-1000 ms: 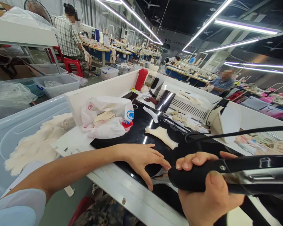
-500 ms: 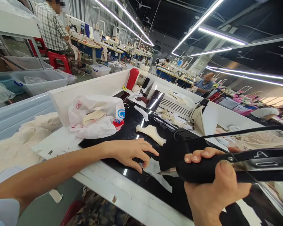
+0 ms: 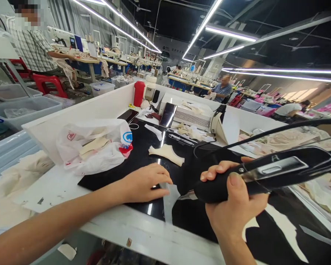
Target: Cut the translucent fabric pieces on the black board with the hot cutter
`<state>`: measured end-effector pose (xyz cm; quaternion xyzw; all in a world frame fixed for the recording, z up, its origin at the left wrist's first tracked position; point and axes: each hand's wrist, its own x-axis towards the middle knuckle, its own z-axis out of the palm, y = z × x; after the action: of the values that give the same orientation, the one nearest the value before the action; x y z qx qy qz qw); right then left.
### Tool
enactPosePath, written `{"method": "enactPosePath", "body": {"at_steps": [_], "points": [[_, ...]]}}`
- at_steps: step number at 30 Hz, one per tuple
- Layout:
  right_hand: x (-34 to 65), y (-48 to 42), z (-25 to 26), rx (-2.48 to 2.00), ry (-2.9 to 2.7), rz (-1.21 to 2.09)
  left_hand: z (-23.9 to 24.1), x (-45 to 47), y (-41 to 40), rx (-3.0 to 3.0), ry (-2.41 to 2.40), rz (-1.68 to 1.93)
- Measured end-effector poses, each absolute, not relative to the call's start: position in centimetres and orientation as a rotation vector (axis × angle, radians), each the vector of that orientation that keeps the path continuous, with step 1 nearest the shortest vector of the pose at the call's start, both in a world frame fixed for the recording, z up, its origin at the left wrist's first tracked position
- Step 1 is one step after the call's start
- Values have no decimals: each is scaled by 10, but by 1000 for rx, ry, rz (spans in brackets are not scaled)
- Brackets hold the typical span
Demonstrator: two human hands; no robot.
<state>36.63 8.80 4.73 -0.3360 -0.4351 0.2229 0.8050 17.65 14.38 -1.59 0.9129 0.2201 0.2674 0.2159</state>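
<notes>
My right hand (image 3: 237, 206) is wrapped round a black corded hand tool (image 3: 264, 173) that looks like a small iron. Its pointed metal tip is by the edge of a thin, translucent whitish piece (image 3: 169, 206) lying on the black sheet (image 3: 191, 215). My left hand (image 3: 147, 184) has its fingers bent and apart, with the fingertips at the left side of that piece; whether they press on it I cannot tell. Beyond them a cream cut piece (image 3: 167, 154) lies flat on the sheet.
A white plastic bag (image 3: 93, 147) with cream pieces stands at left. White low walls edge the table. Farther back are a phone (image 3: 168, 114), a red container (image 3: 138, 94) and a vented white box (image 3: 191, 119). The tool's cord (image 3: 264, 136) crosses at right. Other people sit beyond.
The view has shifted to the right. The translucent piece now lies turned more upright in the picture, and the tool's tip is at its upper right edge instead of over its middle.
</notes>
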Motion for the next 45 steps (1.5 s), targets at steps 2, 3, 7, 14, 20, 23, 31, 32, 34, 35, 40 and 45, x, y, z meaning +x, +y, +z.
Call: {"method": "enactPosePath", "body": {"at_steps": [2, 3, 7, 14, 20, 23, 31, 32, 34, 35, 40, 45], "points": [[364, 88, 46, -706, -939, 484, -18, 182, 136, 2513, 601, 661], [364, 89, 45, -700, -943, 486, -19, 184, 133, 2516, 596, 629], [365, 91, 40, -700, -945, 483, -22, 183, 134, 2537, 577, 573], [369, 97, 37, -715, -933, 459, -16, 181, 138, 2523, 572, 583], [370, 102, 35, -720, -953, 443, -13, 188, 133, 2470, 609, 513], [369, 103, 32, -703, -989, 442, -15, 189, 132, 2483, 602, 462], [375, 101, 29, -727, -984, 428, -11, 188, 130, 2522, 632, 384], [375, 101, 29, -727, -982, 423, -10, 189, 130, 2519, 639, 379], [377, 101, 27, -734, -973, 409, -9, 189, 129, 2515, 649, 371], [377, 101, 27, -738, -969, 403, -9, 189, 129, 2513, 653, 368], [378, 102, 25, -736, -971, 397, -9, 189, 128, 2514, 658, 363], [378, 101, 25, -733, -981, 402, -8, 189, 127, 2511, 673, 342]]}}
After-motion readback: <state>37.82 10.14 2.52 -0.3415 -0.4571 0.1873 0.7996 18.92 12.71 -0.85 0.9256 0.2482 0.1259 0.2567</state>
